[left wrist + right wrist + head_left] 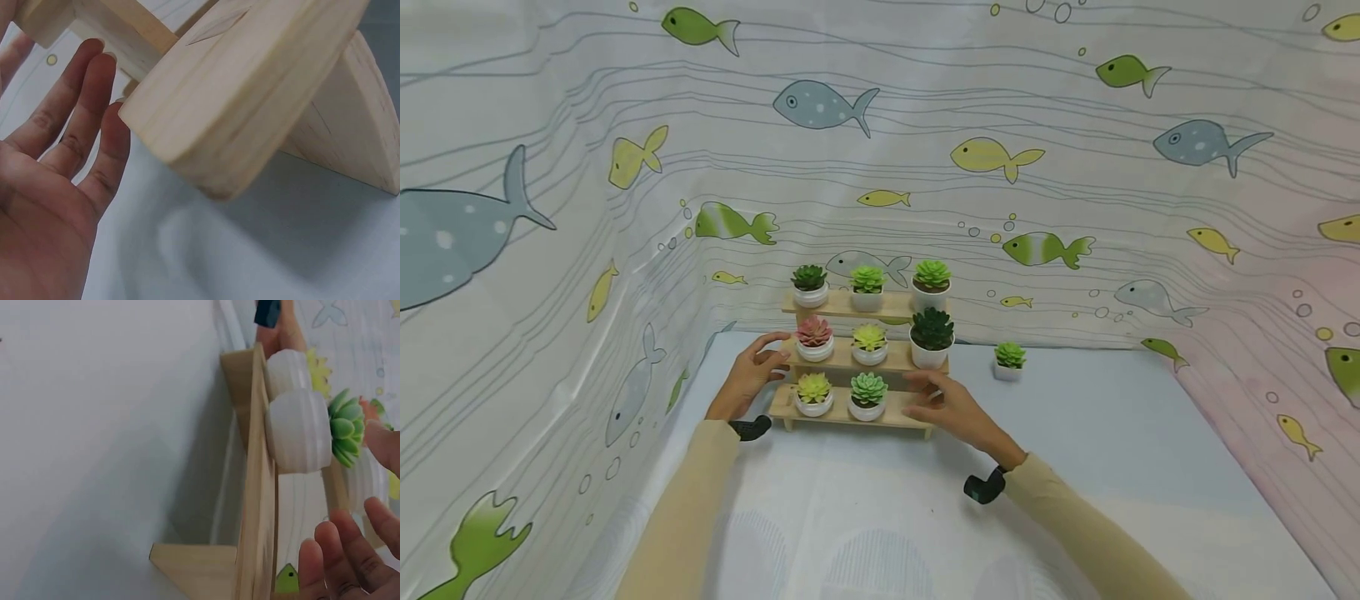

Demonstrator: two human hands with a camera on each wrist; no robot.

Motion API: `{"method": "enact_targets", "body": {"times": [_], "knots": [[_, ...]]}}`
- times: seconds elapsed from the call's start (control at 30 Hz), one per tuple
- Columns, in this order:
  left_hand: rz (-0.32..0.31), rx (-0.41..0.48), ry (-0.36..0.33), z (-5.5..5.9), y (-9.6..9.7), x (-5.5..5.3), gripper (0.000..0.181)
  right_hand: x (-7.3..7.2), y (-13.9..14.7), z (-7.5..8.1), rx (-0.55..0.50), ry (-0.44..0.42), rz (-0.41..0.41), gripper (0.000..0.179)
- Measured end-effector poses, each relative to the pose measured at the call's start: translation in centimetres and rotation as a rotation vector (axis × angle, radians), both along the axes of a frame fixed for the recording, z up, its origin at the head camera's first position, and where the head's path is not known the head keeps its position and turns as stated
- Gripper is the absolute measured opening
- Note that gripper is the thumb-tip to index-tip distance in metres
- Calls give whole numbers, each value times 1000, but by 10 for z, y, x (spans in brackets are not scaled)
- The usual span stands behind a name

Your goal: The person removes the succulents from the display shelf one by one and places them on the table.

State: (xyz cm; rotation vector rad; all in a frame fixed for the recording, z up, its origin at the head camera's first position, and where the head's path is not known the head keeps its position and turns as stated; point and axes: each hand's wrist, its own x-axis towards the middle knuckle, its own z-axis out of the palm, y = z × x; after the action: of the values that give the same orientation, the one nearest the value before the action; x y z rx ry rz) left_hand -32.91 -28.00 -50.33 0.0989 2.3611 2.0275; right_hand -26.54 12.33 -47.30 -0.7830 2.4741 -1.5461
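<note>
A three-tier wooden plant stand (895, 410) holds potted artificial succulents on every tier. My left hand (748, 379) is at its left side, near the end of the middle tier. In the left wrist view, extended fingers (81, 119) lie close beside the bare wood; whether they touch it I cannot tell. My right hand (951, 408) hovers by the right end of the bottom tier, fingers loosely bent around nothing. Nearest to it on that tier is a pale green succulent (868, 390), with a yellow succulent (814, 388) farther left. A dark green succulent (932, 330) stands just above on the middle tier.
One small green succulent (1009, 360) in a white pot stands on the table (1075, 433), right of the stand. Fish-printed sheeting (925, 192) encloses the back and sides. The middle tier also carries a pink succulent (815, 332); more pots line the top tier.
</note>
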Motion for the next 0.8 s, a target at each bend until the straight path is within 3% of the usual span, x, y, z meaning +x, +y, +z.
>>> {"method": "enact_targets", "body": {"times": [0.37, 0.8], "knots": [[-2, 2, -2, 2, 1, -1, 54, -5, -22, -6, 10, -1, -3, 57], [8, 11, -14, 2, 2, 0, 55, -10, -40, -9, -3, -62, -16, 62]]}}
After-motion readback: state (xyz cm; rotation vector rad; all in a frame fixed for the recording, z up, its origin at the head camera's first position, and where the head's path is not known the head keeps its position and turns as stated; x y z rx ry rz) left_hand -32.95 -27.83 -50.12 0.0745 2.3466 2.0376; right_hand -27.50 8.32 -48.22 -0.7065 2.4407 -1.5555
